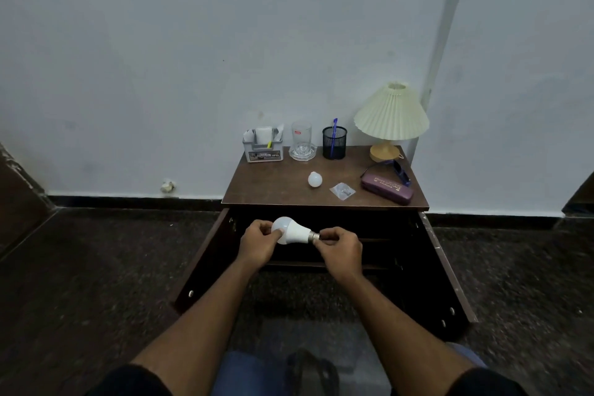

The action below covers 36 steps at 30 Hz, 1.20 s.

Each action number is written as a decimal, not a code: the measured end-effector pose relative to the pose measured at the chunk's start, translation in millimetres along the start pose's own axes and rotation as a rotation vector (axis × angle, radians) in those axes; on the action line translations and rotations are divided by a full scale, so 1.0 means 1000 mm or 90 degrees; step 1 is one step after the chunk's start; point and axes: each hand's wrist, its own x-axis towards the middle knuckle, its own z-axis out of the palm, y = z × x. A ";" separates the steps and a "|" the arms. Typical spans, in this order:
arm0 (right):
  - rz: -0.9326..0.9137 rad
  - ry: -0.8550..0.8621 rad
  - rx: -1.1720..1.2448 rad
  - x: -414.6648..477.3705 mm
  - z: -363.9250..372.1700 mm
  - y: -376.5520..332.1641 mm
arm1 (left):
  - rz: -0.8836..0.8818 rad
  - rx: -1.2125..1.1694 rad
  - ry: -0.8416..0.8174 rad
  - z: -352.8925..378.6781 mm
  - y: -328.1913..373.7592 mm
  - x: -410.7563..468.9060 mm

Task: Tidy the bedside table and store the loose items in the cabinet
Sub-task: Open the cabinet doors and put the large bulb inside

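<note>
Left hand (257,239): fingers curled round dome of large white plastic light bulb (291,230).
Right hand (339,246): pinches bulb's metal base.
Bulb: lower centre of frame, before open dark wooden cabinet (443,270).

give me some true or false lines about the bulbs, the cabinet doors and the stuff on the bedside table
1. Both hands hold the large bulb: the left hand grips its globe and the right hand pinches its metal base. True.
2. The cabinet is closed. False: the cabinet doors stand open.
3. A small bulb lies on the table top. True.
4. The mesh cup is empty. False: a blue pen stands in the pen holder.
</note>
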 end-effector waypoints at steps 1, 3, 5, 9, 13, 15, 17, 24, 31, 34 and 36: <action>0.010 0.004 0.000 0.004 0.007 0.006 | -0.005 -0.005 -0.002 0.002 -0.008 0.007; 0.028 0.015 -0.005 0.013 0.022 0.016 | -0.019 -0.012 0.001 0.005 -0.022 0.020; 0.053 0.025 -0.004 0.027 0.042 0.024 | -0.031 -0.021 0.015 0.011 -0.038 0.039; 0.107 0.030 -0.004 0.063 0.086 0.038 | -0.076 -0.047 0.039 0.021 -0.064 0.077; 0.114 -0.010 -0.006 0.101 0.129 0.052 | -0.100 -0.062 0.072 0.033 -0.081 0.123; 0.126 -0.057 -0.008 0.122 0.148 0.058 | -0.112 -0.055 0.076 0.038 -0.084 0.148; 0.161 -0.097 -0.001 0.142 0.166 0.064 | -0.122 -0.043 0.074 0.042 -0.089 0.171; 0.248 -0.267 -0.023 0.194 0.199 0.071 | -0.182 0.000 0.031 0.049 -0.097 0.232; 0.191 -0.362 0.015 0.207 0.219 0.068 | -0.232 0.001 -0.005 0.049 -0.115 0.262; 0.165 -0.360 0.038 0.215 0.219 0.069 | -0.250 -0.006 0.007 0.050 -0.118 0.263; 0.160 -0.357 0.047 0.217 0.218 0.072 | -0.236 0.013 0.035 0.052 -0.114 0.257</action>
